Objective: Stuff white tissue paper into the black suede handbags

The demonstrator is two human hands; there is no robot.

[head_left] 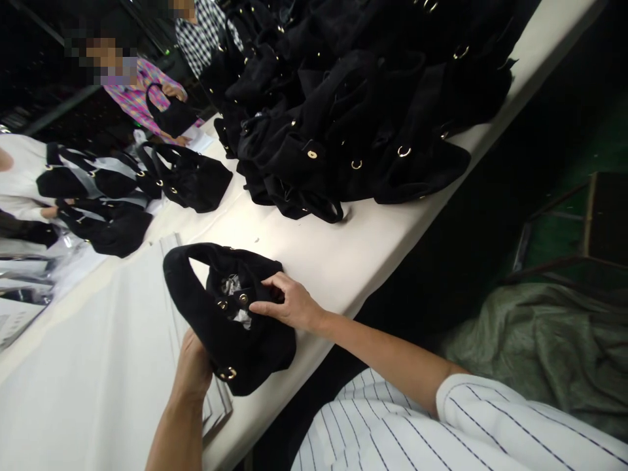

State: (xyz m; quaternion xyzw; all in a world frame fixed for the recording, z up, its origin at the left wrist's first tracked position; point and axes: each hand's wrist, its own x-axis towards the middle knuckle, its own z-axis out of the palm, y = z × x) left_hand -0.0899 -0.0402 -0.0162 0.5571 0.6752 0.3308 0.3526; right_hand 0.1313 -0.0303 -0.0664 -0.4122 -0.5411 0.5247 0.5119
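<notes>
A small black suede handbag with gold rings lies on the white table near its front edge, its handle arching to the upper left. My left hand grips the bag's lower left side, fingers hidden beneath the fabric. My right hand pinches the rim of the bag's opening, fingers closed on the fabric. Crumpled clear stuffing shows inside the opening.
A big heap of the same black bags fills the far part of the table. More bags lie at the left by two other people, one holding a bag. White sheets lie under my left arm. A grey-green cloth is on the right.
</notes>
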